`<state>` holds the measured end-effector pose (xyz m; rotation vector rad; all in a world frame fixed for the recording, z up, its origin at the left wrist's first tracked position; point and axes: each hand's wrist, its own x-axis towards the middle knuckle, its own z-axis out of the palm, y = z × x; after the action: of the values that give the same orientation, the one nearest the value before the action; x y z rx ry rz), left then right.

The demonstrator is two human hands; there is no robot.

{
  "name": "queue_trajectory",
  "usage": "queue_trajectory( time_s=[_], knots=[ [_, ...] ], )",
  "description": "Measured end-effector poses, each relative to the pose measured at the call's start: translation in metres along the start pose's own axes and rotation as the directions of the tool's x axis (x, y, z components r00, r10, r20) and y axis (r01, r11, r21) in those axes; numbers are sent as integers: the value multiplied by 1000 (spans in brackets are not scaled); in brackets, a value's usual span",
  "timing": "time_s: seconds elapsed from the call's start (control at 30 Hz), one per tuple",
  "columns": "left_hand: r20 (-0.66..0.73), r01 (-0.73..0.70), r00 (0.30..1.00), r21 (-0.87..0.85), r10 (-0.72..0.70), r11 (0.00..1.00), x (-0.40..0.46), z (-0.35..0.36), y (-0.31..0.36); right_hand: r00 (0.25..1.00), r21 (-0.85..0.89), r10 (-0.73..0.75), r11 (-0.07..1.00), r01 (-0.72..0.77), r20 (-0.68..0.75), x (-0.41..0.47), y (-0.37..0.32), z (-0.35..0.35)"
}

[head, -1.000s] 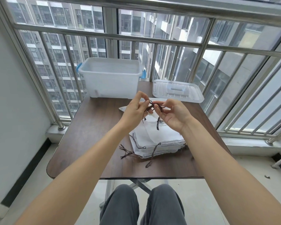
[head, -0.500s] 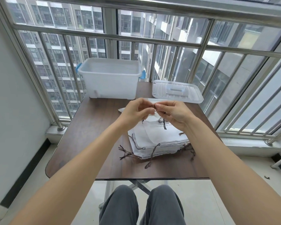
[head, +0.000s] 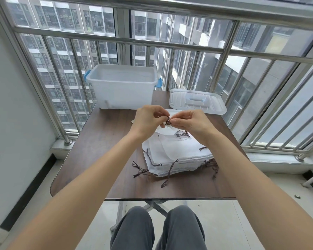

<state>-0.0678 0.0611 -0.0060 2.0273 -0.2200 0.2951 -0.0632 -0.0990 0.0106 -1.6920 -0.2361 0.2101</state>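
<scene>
Knotting the drawstring [head: 168, 121]
The left hand [head: 148, 120] and right hand [head: 192, 123] pinch it; next, probably pull ends toward 9 and 3 o'clock.

cam: 1 head view | faces forward-down | near table [head: 101, 150], hands mid-frame

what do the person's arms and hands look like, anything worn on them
The left forearm and right forearm are bare to the picture's edge, no sleeve in view. The left hand and right hand wear no gloves; no watch, bracelet or ring shows. The knees below are in grey trousers.
</scene>
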Motion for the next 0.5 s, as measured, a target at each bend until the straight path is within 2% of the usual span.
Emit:
queue_trajectory(
  time_s=[0.1, 0.2, 0.3, 0.5],
  knots=[
    [-28, -22, 999, 56, 24, 998, 1, 2, 4, 986, -327, -145, 939, 109, -87, 3, -3, 2],
    [-30, -41, 999, 74, 43, 996, 1, 2, 5, 947, -538, -278, 829, 153, -159, 3, -4, 9],
    [-9, -52, 999, 81, 52, 995, 1, 2, 4, 910, -623, -366, 763, 175, -193, 3, -1, 12],
    [3, -45, 999, 38, 45, 998, 1, 1, 0, 835, -797, -532, 562, 221, -143, 6, 8, 17]
  ],
)
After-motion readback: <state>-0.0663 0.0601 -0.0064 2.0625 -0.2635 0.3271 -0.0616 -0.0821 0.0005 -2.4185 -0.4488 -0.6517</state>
